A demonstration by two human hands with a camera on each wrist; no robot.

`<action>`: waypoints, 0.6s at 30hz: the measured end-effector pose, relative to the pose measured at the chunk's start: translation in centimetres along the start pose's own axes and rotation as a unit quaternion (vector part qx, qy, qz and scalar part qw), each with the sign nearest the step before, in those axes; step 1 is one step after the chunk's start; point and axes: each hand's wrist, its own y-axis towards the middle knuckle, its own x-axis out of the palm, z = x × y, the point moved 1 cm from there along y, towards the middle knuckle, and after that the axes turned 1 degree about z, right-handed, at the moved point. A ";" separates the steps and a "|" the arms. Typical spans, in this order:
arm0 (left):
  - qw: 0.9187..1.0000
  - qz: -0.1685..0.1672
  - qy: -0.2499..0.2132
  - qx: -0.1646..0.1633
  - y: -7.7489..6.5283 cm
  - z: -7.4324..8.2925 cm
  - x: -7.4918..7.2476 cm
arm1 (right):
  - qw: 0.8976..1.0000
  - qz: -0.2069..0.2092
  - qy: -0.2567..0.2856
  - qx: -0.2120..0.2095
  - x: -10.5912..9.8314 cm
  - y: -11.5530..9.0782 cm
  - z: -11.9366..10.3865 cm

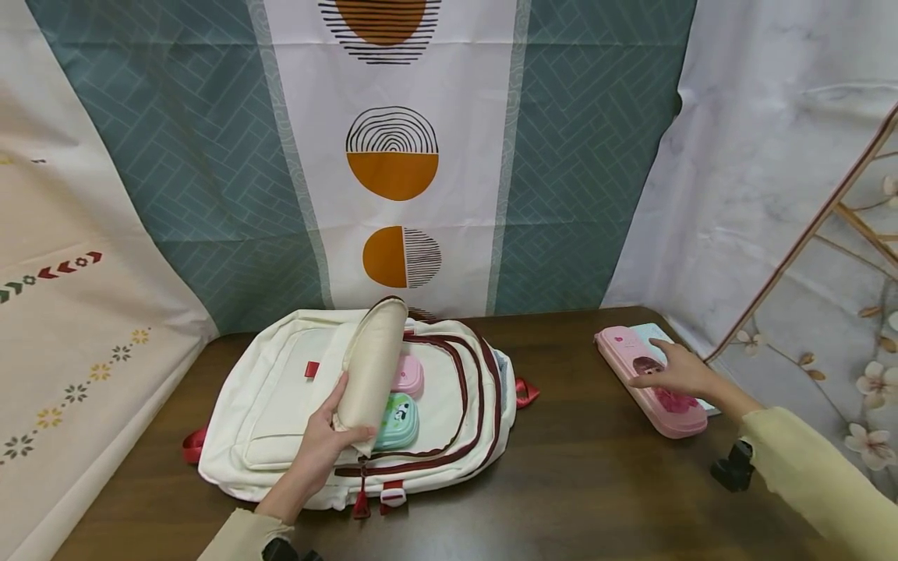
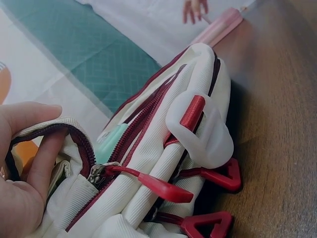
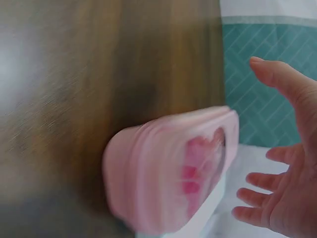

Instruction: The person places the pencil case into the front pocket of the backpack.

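Note:
A white backpack (image 1: 273, 405) with dark red zippers lies flat on the table. My left hand (image 1: 319, 448) grips the folded-back flap (image 1: 377, 354) of its open front pocket, fingers curled over the fabric edge in the left wrist view. Inside the pocket sit a small pink case (image 1: 408, 375) and a green case with a panda picture (image 1: 397, 421). At the far right, my right hand (image 1: 672, 372) is over a pink pencil case (image 1: 679, 423). In the right wrist view its thumb and fingers are spread wide, with a gap to the pencil case.
A light blue, flat item (image 1: 651, 333) lies partly under the pencil case. Red zipper pulls (image 1: 361, 505) and a white buckle (image 1: 393, 496) hang at the backpack's near side. Dark wooden table (image 1: 561, 467) stretches between the backpack and pencil case. Patterned cloth (image 1: 589, 156) hangs behind.

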 end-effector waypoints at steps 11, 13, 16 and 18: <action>1.000 0.000 0.002 -0.004 -0.1 -0.1 -0.1 | 0.998 0.037 -0.047 -0.001 2.1 -3.1 2.6; 1.000 -0.001 0.004 -0.004 -0.1 -0.1 0.0 | 0.998 0.042 -0.050 0.000 2.5 -3.4 2.8; 1.000 -0.002 0.006 -0.006 0.0 -0.1 0.0 | 0.998 0.044 -0.036 -0.001 2.8 -3.6 2.9; 1.000 -0.003 0.006 -0.008 0.0 -0.1 0.0 | 0.998 0.046 -0.031 0.001 2.9 -3.7 3.0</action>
